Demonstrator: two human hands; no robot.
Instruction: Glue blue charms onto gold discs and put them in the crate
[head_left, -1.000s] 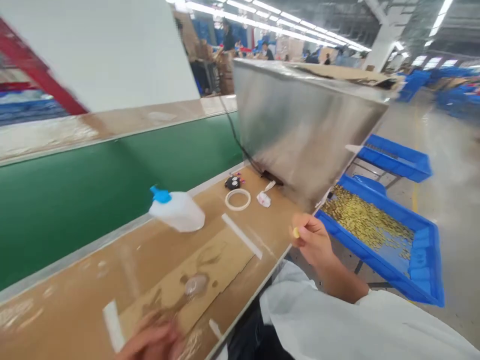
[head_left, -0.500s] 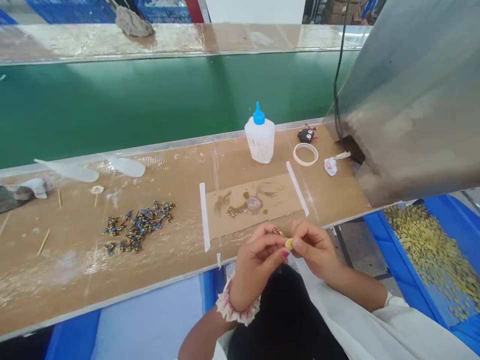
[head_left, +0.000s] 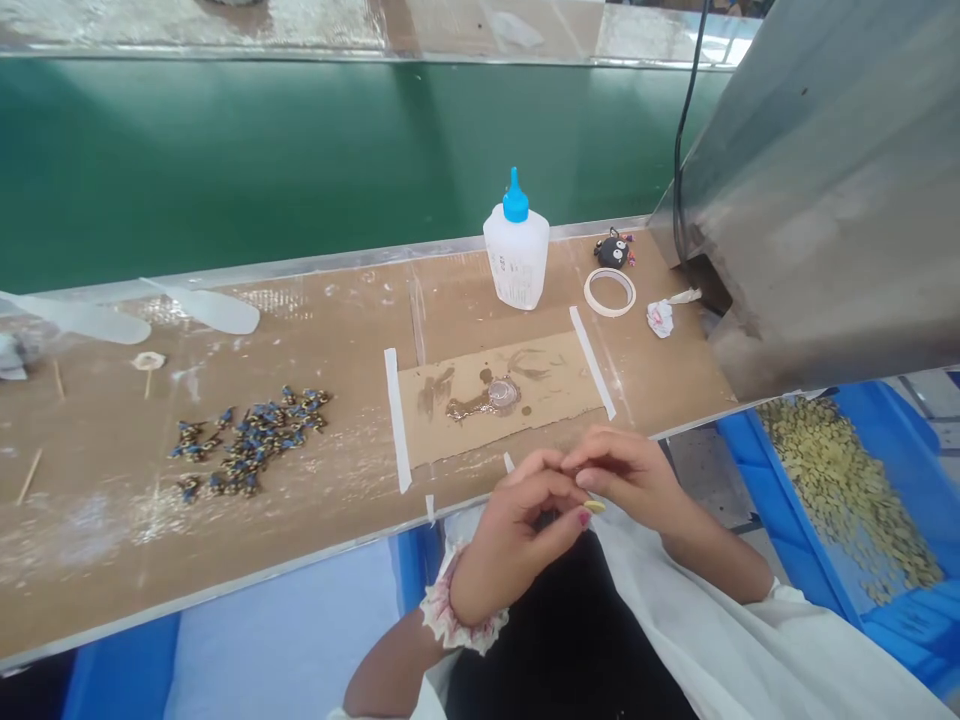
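My left hand [head_left: 517, 530], with a frilly scrunchie [head_left: 461, 612] at its wrist, pinches a small yellow disc [head_left: 595, 506] at the thumb tip. Against it, over the table's front edge, is my right hand [head_left: 628, 482], its fingers closed; what they hold, if anything, is hidden. Beyond the hands lies a piece of cardboard [head_left: 555, 408] between white tape strips. A round blob of clear wet paste [head_left: 502, 394] sits on it with a brown smear. Left of the cardboard is a loose pile of small blue and gold pieces [head_left: 259, 440].
Behind the cardboard stands a white bottle [head_left: 517, 258] with a blue nozzle. A tape roll [head_left: 587, 292], a black trinket [head_left: 613, 250] and crumpled tissue [head_left: 660, 319] lie right of it. A blue bin [head_left: 814, 560] of yellow discs stands at the right, below a metal housing [head_left: 832, 210].
The view has tipped downward and shifted right. My hands have drawn closer together, and the yellow disc has turned from its face to nearly edge-on.
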